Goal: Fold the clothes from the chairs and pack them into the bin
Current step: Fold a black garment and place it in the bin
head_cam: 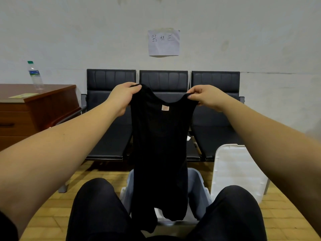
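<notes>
A black sleeveless top (159, 150) with a small pink neck label hangs full length in front of me. My left hand (121, 98) grips its left shoulder strap and my right hand (205, 97) pinches its right shoulder strap, both held up at chair-back height. The hem dangles into a grey plastic bin (198, 192) that stands on the floor between my knees. Most of the bin's inside is hidden by the top. Behind it runs a row of three black chairs (215, 108); their visible seats show no clothes.
A white bin lid (236, 171) leans upright to the right of the bin. A wooden desk (34, 108) with a water bottle (35, 75) stands at the left. A paper sign (163, 42) is taped to the wall. The floor is tan tile.
</notes>
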The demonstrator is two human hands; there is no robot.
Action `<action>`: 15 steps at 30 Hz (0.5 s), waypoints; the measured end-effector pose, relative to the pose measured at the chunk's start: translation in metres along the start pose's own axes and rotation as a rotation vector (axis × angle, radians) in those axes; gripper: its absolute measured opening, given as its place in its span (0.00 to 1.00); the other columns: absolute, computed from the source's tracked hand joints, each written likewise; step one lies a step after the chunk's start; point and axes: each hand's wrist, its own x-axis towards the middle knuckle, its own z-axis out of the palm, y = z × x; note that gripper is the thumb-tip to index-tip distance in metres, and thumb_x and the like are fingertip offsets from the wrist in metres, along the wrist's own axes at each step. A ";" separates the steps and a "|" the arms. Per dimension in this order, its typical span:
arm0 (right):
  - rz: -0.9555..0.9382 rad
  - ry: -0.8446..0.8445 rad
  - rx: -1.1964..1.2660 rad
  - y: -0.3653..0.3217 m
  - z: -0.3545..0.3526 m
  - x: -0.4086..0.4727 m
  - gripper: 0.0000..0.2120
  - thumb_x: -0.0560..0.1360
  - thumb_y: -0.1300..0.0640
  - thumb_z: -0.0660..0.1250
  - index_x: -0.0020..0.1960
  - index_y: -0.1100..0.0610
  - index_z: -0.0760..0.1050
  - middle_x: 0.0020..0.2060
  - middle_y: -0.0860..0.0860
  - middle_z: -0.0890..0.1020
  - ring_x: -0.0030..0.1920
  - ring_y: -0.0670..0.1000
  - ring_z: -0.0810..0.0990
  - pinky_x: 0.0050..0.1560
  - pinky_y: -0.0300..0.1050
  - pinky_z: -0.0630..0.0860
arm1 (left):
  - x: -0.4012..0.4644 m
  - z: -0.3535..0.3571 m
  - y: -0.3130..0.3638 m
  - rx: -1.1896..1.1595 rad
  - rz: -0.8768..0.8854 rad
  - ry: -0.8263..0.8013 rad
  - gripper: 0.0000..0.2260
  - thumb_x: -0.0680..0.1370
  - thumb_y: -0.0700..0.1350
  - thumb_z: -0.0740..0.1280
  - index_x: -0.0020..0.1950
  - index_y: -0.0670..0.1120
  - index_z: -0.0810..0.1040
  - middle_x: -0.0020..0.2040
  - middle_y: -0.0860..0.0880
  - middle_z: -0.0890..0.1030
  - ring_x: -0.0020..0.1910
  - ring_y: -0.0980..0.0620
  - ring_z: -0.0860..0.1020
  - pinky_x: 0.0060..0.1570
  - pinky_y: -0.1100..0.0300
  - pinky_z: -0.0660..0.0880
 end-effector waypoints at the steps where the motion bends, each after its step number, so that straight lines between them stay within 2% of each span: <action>1: -0.014 -0.012 -0.012 -0.006 0.000 -0.001 0.05 0.79 0.55 0.68 0.47 0.46 0.81 0.41 0.43 0.83 0.45 0.45 0.80 0.48 0.42 0.78 | -0.001 0.002 0.000 -0.029 0.001 -0.015 0.08 0.81 0.45 0.67 0.57 0.46 0.82 0.54 0.47 0.85 0.57 0.48 0.82 0.59 0.53 0.78; 6: -0.062 0.018 -0.018 -0.032 0.018 -0.004 0.04 0.77 0.51 0.69 0.46 0.49 0.80 0.43 0.46 0.83 0.44 0.44 0.79 0.47 0.42 0.77 | -0.007 0.018 0.008 -0.123 0.022 -0.168 0.09 0.81 0.43 0.66 0.59 0.45 0.82 0.55 0.47 0.85 0.54 0.51 0.83 0.51 0.59 0.78; 8: -0.073 0.044 0.028 -0.041 0.025 -0.004 0.05 0.77 0.50 0.68 0.46 0.51 0.80 0.43 0.47 0.82 0.43 0.45 0.78 0.47 0.43 0.77 | -0.012 0.025 0.011 -0.117 0.039 -0.227 0.08 0.81 0.43 0.67 0.58 0.46 0.82 0.53 0.48 0.85 0.53 0.53 0.83 0.52 0.61 0.76; 12: -0.107 0.025 -0.002 -0.056 0.038 -0.003 0.06 0.77 0.51 0.68 0.49 0.52 0.82 0.43 0.46 0.83 0.45 0.46 0.79 0.51 0.46 0.77 | -0.025 0.039 0.016 -0.010 0.069 -0.348 0.07 0.80 0.41 0.68 0.54 0.49 0.84 0.52 0.51 0.86 0.55 0.55 0.82 0.60 0.61 0.74; 13: -0.113 0.021 -0.005 -0.059 0.041 -0.003 0.07 0.77 0.51 0.68 0.50 0.52 0.82 0.44 0.47 0.83 0.46 0.47 0.80 0.53 0.47 0.77 | -0.027 0.041 0.016 0.045 0.075 -0.357 0.07 0.80 0.41 0.68 0.53 0.50 0.84 0.51 0.52 0.86 0.55 0.56 0.82 0.61 0.62 0.74; 15: -0.117 0.031 -0.013 -0.064 0.044 -0.004 0.08 0.77 0.51 0.67 0.51 0.52 0.82 0.46 0.49 0.84 0.48 0.50 0.80 0.53 0.47 0.78 | -0.032 0.044 0.018 0.141 0.083 -0.338 0.06 0.79 0.42 0.69 0.51 0.52 0.84 0.48 0.54 0.86 0.50 0.60 0.83 0.54 0.66 0.74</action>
